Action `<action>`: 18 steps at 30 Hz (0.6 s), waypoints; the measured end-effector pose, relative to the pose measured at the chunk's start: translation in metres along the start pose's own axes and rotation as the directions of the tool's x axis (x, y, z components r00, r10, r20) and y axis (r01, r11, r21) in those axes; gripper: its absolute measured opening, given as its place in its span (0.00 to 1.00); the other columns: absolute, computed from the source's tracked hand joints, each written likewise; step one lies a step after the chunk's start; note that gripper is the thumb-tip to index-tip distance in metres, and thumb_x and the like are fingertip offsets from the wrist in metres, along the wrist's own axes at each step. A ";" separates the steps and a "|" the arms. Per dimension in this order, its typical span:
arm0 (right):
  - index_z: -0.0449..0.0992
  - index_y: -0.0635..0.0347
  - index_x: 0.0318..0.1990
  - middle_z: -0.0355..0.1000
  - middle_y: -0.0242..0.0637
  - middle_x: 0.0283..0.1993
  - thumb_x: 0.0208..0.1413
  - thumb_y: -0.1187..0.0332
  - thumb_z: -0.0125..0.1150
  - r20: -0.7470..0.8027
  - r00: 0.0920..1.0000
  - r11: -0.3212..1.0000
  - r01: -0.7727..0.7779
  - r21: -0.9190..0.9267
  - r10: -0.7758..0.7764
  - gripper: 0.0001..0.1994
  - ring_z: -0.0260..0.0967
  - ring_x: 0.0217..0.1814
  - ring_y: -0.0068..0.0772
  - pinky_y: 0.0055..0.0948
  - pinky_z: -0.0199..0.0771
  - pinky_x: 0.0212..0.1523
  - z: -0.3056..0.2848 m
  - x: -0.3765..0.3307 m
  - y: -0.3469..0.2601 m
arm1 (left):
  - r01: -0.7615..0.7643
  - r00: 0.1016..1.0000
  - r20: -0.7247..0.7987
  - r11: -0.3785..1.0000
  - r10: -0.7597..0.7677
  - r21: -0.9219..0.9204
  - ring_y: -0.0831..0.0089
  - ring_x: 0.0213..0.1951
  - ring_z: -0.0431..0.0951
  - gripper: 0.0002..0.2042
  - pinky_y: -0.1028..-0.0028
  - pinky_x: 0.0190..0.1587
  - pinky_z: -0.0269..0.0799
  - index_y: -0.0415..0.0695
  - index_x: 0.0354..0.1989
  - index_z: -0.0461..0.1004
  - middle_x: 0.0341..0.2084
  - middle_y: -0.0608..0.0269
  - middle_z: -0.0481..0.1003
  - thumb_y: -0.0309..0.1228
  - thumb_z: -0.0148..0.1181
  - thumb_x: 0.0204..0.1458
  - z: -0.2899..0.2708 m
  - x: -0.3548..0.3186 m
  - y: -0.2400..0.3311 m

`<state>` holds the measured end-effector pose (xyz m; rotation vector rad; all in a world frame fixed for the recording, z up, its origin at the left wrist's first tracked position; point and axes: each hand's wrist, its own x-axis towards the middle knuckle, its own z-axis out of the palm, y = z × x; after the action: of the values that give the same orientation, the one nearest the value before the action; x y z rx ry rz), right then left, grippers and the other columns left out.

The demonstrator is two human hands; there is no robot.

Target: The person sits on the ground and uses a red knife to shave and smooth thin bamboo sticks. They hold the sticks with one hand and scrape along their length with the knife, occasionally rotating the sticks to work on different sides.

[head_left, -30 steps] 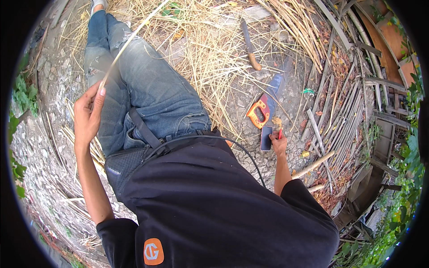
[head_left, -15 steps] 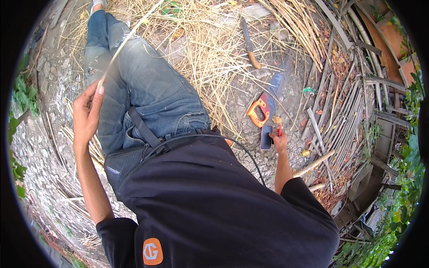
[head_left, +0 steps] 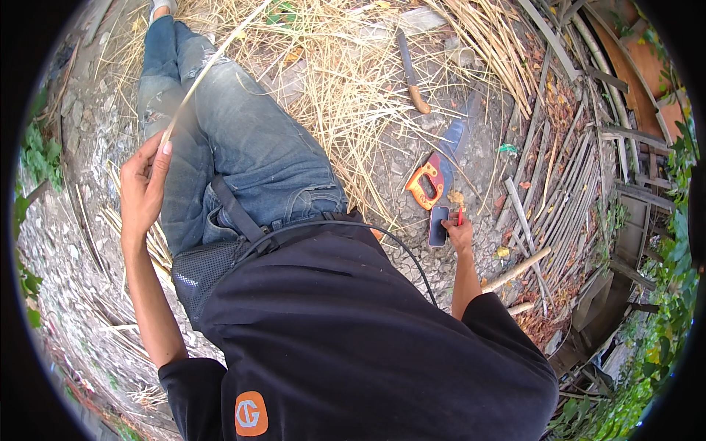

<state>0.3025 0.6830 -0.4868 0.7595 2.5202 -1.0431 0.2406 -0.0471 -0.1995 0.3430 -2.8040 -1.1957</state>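
Note:
My left hand (head_left: 145, 184) pinches the lower end of a long, thin pale strip (head_left: 215, 60), which looks like split bamboo. The strip slants up and right across my jeans and runs off the top edge. Over on the right, my right hand (head_left: 460, 233) is closed round a slim red pen-like thing (head_left: 461, 214), its lower part hidden in the fingers. Those fingers also touch the side of a dark-screened phone (head_left: 438, 226); whether they grip it I cannot tell. Just beyond lies a handsaw (head_left: 426, 185) with an orange handle.
A wooden-handled machete (head_left: 409, 71) lies on the ground among scattered pale strips (head_left: 338, 95). Bundled strips (head_left: 500, 44) are at the upper right. Stacked sticks (head_left: 570, 198) and a cut pole (head_left: 518, 268) lie to the right. My outstretched legs (head_left: 250, 125) fill the upper left.

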 end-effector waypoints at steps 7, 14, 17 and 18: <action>0.80 0.64 0.47 0.78 0.30 0.30 0.45 0.66 0.80 0.002 1.000 0.999 0.015 0.040 -0.015 0.22 0.73 0.31 0.22 0.26 0.73 0.35 0.002 0.000 0.002 | 0.000 1.000 -0.007 1.000 0.000 0.001 0.87 0.25 0.56 0.17 0.80 0.28 0.48 0.42 0.62 0.78 0.24 0.80 0.61 0.36 0.55 0.72 0.001 -0.001 -0.003; 0.78 0.65 0.57 0.83 0.42 0.45 0.35 0.66 0.85 0.099 0.992 0.989 0.093 -0.111 -0.082 0.36 0.81 0.48 0.34 0.35 0.79 0.51 -0.013 -0.020 -0.018 | 0.023 1.000 0.005 1.000 -0.023 -0.020 0.87 0.26 0.56 0.17 0.80 0.28 0.49 0.41 0.62 0.78 0.24 0.80 0.62 0.36 0.55 0.72 0.001 -0.001 -0.003; 0.73 0.64 0.62 0.80 0.44 0.54 0.31 0.67 0.87 0.172 0.979 0.983 0.131 -0.131 -0.107 0.44 0.79 0.56 0.39 0.36 0.77 0.59 -0.017 -0.025 -0.026 | 0.021 1.000 0.004 1.000 -0.021 -0.015 0.87 0.26 0.57 0.17 0.80 0.28 0.49 0.41 0.62 0.78 0.24 0.81 0.62 0.36 0.55 0.72 0.002 0.000 -0.003; 0.73 0.64 0.63 0.80 0.44 0.55 0.31 0.66 0.87 0.185 0.979 0.973 0.123 -0.195 -0.086 0.44 0.78 0.57 0.39 0.37 0.77 0.60 -0.018 -0.025 -0.029 | 0.017 1.000 0.004 1.000 -0.017 -0.008 0.87 0.26 0.57 0.17 0.80 0.28 0.49 0.41 0.62 0.78 0.24 0.81 0.62 0.36 0.55 0.72 0.002 0.000 -0.003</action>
<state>0.3047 0.6697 -0.4466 0.4595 2.4867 -0.8243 0.2406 -0.0473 -0.2031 0.3646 -2.8047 -1.2121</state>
